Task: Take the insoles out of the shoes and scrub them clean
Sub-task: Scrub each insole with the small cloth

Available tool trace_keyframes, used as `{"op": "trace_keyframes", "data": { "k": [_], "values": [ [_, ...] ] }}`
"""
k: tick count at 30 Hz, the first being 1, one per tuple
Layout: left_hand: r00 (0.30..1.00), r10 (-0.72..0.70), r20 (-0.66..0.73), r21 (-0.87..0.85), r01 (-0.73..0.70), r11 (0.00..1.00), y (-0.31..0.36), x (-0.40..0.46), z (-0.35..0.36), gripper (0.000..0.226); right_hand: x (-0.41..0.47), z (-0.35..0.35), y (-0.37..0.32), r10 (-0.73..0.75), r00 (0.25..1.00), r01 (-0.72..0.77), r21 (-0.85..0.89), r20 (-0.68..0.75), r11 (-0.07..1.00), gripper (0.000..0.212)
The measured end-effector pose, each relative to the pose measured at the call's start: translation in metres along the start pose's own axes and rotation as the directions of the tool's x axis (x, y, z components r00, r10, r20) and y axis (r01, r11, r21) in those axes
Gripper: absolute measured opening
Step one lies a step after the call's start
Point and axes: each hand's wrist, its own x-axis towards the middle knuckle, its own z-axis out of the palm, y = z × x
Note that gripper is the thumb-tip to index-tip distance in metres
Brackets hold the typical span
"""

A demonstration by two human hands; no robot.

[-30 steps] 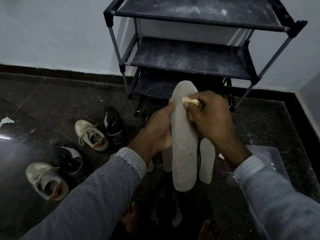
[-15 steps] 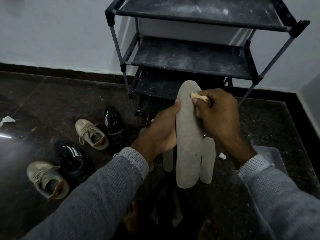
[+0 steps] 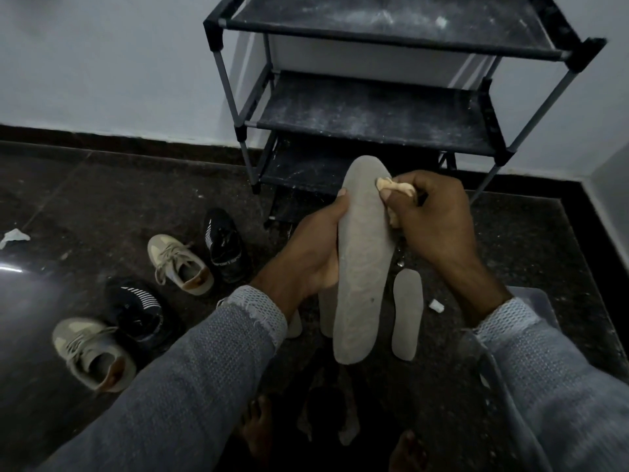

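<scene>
Head view, the only one. Your left hand (image 3: 308, 253) grips the grey insole (image 3: 362, 267) along its left edge, thumb hooked over the rim near the toe, fingers curled behind. That props it upright and stiff, so rubbing pressure shouldn't fold it. Your right hand (image 3: 435, 223) is closed round a small beige cloth (image 3: 396, 189), pinched against the insole's toe end at 1 o'clock of its face; looks like scrubbing is working the toe area.

Three more insoles lie on the floor (image 3: 102, 206) under the held one: one (image 3: 406, 315) at 4 o'clock, two partly hidden at 7 and 8 o'clock. Probably parked there within reach; can't tell whether they're cleaned.

Four shoes sit at 9 o'clock, well apart from your hands: two beige sneakers (image 3: 180, 264), two black ones (image 3: 223, 243). The nearer black one has white lettering on the tongue, too blurred to read.

Dusty shoe rack (image 3: 374, 114) at 12 o'clock, shelves bare.
</scene>
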Motion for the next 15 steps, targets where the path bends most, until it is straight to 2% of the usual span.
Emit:
{"op": "trace_keyframes", "data": {
  "k": [3, 6, 9, 15],
  "values": [
    [1.000, 0.014, -0.008, -0.037, -0.014, 0.999, 0.0040, 0.0015, -0.0037, 0.047, -0.0003, -0.0005, -0.0035, 0.071, 0.997, -0.074, 0.098, 0.034, 0.992, 0.014],
    [1.000, 0.017, -0.014, -0.075, -0.018, 0.997, 0.0076, 0.0025, -0.0068, 0.048, -0.0028, -0.0041, -0.0049, 0.189, 0.976, -0.208, 0.201, 0.108, 0.957, 0.014],
    [0.999, 0.020, -0.032, -0.077, -0.023, 0.997, 0.0085, 0.0026, -0.0076, 0.050, -0.0037, -0.0053, -0.0043, 0.228, 0.961, -0.261, 0.237, 0.156, 0.936, 0.012],
    [0.997, 0.080, 0.020, -0.013, -0.080, 0.997, 0.0054, -0.0010, -0.0021, 0.042, 0.0008, -0.0030, -0.0050, 0.240, 0.971, -0.220, 0.358, -0.011, 0.907, 0.008]
  ]
}}
